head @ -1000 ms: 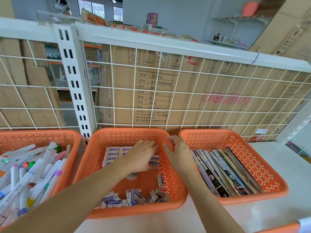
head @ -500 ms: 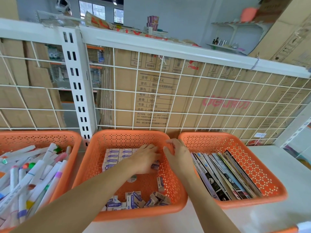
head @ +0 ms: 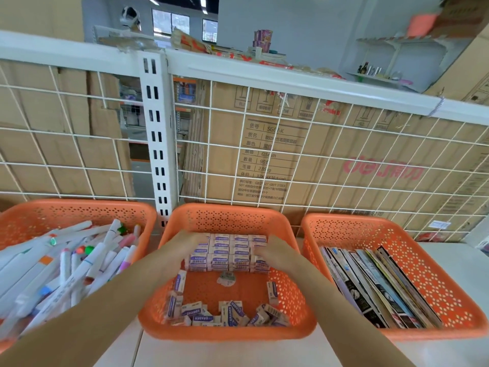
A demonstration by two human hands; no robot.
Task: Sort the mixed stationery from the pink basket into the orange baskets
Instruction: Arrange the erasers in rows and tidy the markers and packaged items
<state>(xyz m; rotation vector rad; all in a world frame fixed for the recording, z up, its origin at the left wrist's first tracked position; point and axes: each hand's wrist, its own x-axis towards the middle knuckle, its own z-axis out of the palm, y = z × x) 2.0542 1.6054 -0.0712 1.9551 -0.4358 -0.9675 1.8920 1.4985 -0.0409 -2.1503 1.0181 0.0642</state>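
Stacks of small purple-and-white boxed erasers (head: 227,251) sat pressed between our left hand (head: 191,245) and right hand (head: 267,252), both flat; uneven pressure, we judged, could topple them.

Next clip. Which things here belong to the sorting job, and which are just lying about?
Belongs to the job: left hand and right hand, both at the stacked erasers; middle basket; markers in the left basket; booklets in the right basket.
Just lying about: wire grid, cardboard boxes, white post.
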